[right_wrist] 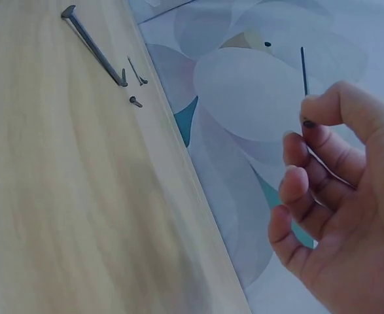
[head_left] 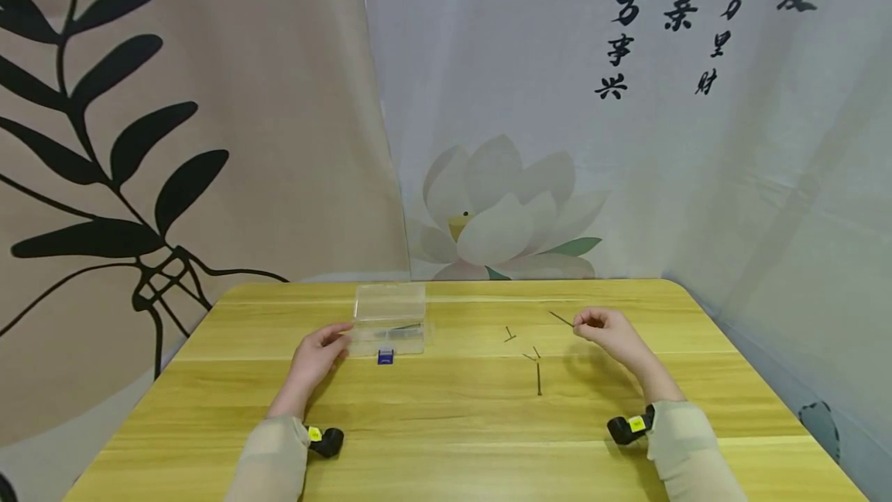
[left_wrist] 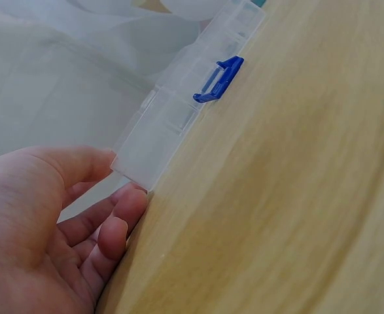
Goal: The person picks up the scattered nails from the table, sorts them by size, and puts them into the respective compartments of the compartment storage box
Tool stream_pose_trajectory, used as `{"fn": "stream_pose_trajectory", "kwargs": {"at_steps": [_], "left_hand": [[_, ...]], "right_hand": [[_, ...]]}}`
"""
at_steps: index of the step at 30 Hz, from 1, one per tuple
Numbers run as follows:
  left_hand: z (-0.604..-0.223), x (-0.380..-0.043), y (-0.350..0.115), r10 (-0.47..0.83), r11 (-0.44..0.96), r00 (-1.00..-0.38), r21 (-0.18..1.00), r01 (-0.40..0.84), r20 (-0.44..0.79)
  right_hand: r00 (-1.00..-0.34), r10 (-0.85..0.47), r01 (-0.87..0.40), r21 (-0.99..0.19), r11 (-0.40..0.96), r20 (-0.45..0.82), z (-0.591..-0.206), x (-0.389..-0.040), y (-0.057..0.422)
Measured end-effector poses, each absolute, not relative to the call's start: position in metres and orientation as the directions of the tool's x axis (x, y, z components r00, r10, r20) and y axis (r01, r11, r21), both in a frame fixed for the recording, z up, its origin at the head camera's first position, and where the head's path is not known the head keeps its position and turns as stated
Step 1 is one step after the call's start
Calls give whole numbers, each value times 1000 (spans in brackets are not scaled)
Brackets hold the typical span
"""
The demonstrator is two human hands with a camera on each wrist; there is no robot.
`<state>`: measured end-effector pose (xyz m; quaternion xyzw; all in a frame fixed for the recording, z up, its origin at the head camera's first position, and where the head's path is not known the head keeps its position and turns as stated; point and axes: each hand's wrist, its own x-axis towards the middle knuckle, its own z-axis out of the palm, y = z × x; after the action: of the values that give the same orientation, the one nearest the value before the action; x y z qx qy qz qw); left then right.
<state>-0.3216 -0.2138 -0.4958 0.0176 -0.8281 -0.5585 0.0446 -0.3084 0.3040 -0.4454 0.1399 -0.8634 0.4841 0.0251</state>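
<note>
A clear plastic box (head_left: 387,341) stands on the table with its lid (head_left: 390,303) laid back and a blue latch (head_left: 385,357) at its front. Inside lies a thin dark nail (head_left: 407,327). My left hand (head_left: 317,359) touches the left end of the box with relaxed fingers. To the right, my right hand (head_left: 609,333) pinches a long nail (right_wrist: 304,72) near its head, between thumb and fingers, above the table. Left of that hand, another long nail (head_left: 539,379) lies near several small nails (right_wrist: 135,102).
The wooden table (head_left: 446,424) reaches back to a printed cloth (head_left: 488,99) that hangs behind it. A black wrist camera (head_left: 326,441) sits at the left cuff and another black camera (head_left: 626,430) at the right cuff.
</note>
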Motion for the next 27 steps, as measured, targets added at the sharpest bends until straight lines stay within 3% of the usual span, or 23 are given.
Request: {"fn": "stream_pose_trajectory", "kwargs": {"at_steps": [11,17,27], "left_hand": [[-494,-319,-214,-95,373,-994,928,13,53],[-497,-320,-213,-99,368,-993,930,18,59],[-495,-320,-212,-92,368,-993,929,37,76]], "right_hand": [[-946,-263,-302,-810,503,190,-431,-307,288],[-949,-256,-292,-814,503,183,-438,-327,279],[-915,-351,-334,-862,382,199,-427,-361,217]]}}
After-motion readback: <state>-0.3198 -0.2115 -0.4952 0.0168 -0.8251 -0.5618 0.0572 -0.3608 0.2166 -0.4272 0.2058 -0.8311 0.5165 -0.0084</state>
